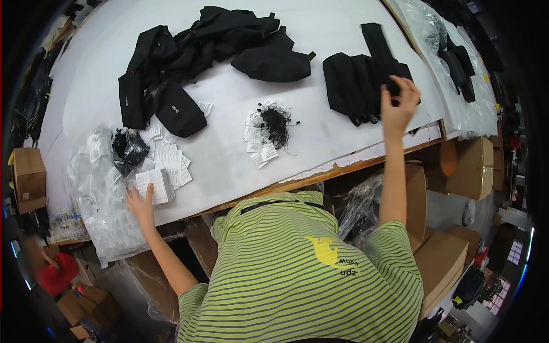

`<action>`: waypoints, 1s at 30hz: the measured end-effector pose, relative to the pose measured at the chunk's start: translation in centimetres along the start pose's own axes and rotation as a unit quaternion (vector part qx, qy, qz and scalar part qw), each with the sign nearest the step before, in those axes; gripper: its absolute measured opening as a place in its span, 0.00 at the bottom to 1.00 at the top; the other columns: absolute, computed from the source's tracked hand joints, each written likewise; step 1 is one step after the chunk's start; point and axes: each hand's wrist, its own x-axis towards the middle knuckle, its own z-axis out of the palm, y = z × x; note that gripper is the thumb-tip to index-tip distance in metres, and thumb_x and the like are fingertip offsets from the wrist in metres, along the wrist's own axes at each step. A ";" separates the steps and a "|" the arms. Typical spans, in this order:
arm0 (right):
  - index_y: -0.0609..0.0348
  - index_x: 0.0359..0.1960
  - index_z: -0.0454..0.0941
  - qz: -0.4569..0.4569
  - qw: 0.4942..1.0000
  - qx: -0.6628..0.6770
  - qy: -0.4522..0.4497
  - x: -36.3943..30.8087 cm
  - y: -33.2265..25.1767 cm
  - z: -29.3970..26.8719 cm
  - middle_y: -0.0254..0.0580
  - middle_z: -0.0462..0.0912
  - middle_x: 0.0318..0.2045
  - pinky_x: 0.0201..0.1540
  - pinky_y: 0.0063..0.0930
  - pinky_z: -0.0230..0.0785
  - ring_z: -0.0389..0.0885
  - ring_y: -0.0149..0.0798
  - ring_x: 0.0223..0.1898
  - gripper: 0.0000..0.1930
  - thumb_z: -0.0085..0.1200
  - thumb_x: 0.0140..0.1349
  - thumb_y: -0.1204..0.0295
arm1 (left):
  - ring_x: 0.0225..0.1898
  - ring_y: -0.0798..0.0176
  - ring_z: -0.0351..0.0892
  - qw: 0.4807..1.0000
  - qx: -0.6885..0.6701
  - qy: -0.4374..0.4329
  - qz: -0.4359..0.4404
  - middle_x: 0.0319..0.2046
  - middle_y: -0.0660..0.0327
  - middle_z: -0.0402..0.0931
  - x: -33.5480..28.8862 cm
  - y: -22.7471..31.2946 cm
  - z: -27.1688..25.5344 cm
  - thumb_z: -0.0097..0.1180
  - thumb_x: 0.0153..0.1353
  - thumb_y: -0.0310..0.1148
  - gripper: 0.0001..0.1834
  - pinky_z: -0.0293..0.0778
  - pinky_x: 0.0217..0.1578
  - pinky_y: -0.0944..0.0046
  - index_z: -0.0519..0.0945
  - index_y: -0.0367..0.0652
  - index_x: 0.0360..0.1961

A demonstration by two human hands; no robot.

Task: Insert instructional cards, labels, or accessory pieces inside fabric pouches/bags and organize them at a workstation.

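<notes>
A blurred black pouch (376,46) is at the right of the desk (223,143), over a row of black pouches (346,86). The right hand (401,106) has its grip half curled at the near end; a firm hold cannot be confirmed. The left hand (142,208), thumb and fingers parted, touches a stack of white cards (159,186); its hold cannot be determined. Black cords (275,127) lie between.

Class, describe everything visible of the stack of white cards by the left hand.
The stack of white cards is a thick, fairly neat, paper-like block, with dark print on top and layered edges showing on its right. It lies near the front edge of the table. The left hand touches it, thumb over the top; whether it grips is unclear. Loose printed slips lie just beyond it.
</notes>
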 end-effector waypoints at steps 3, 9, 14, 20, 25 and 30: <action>0.49 0.41 0.79 -0.053 0.988 -0.097 -0.105 -2.5 -0.4 2.3 0.40 0.68 0.47 0.47 0.35 0.68 0.70 0.42 0.47 0.15 0.60 0.50 0.76 | 0.56 0.42 0.63 1.000 -0.011 0.023 0.006 0.56 0.44 0.65 -0.9 1.6 -1.2 0.58 0.53 0.58 0.40 0.57 0.58 0.49 0.69 0.35 0.57; 0.47 0.40 0.79 -0.046 0.989 -0.053 -0.128 -5.2 -5.1 3.6 0.38 0.71 0.41 0.46 0.37 0.63 0.69 0.43 0.43 0.14 0.61 0.49 0.71 | 0.47 0.46 0.68 0.976 0.074 0.197 0.064 0.42 0.52 0.73 -2.1 5.8 -3.5 0.61 0.53 0.43 0.21 0.65 0.48 0.51 0.76 0.38 0.41; 0.52 0.34 0.78 -0.024 0.936 0.041 -0.349 -8.7 -7.0 6.6 0.37 0.72 0.34 0.39 0.33 0.66 0.72 0.41 0.36 0.09 0.61 0.50 0.72 | 0.41 0.53 0.72 0.998 -0.068 -0.006 -0.007 0.36 0.53 0.73 -1.6 6.1 -5.7 0.57 0.56 0.35 0.15 0.66 0.45 0.61 0.73 0.36 0.40; 0.56 0.29 0.75 -0.027 0.907 0.044 -0.419 -10.0 -5.1 8.3 0.38 0.73 0.31 0.34 0.30 0.68 0.74 0.41 0.31 0.05 0.58 0.53 0.72 | 0.48 0.60 0.72 0.912 -0.408 -0.012 -0.045 0.47 0.52 0.73 -4.1 10.2 -8.0 0.53 0.60 0.32 0.22 0.63 0.52 0.65 0.69 0.32 0.53; 0.57 0.26 0.75 0.036 0.904 0.039 -0.424 -7.0 -4.1 4.3 0.39 0.74 0.29 0.34 0.36 0.69 0.76 0.45 0.33 0.05 0.57 0.54 0.71 | 0.54 0.60 0.68 0.868 -0.490 -0.041 -0.069 0.53 0.52 0.69 -6.0 11.0 -7.6 0.53 0.61 0.33 0.27 0.59 0.56 0.65 0.65 0.33 0.59; 0.55 0.29 0.75 0.055 0.856 -0.170 -0.486 -7.6 -0.1 1.4 0.40 0.75 0.30 0.34 0.37 0.69 0.76 0.47 0.33 0.05 0.58 0.52 0.72 | 0.50 0.66 0.62 0.862 -0.503 -0.056 -0.043 0.48 0.58 0.67 -6.5 12.3 -7.1 0.51 0.64 0.38 0.20 0.55 0.54 0.69 0.64 0.39 0.51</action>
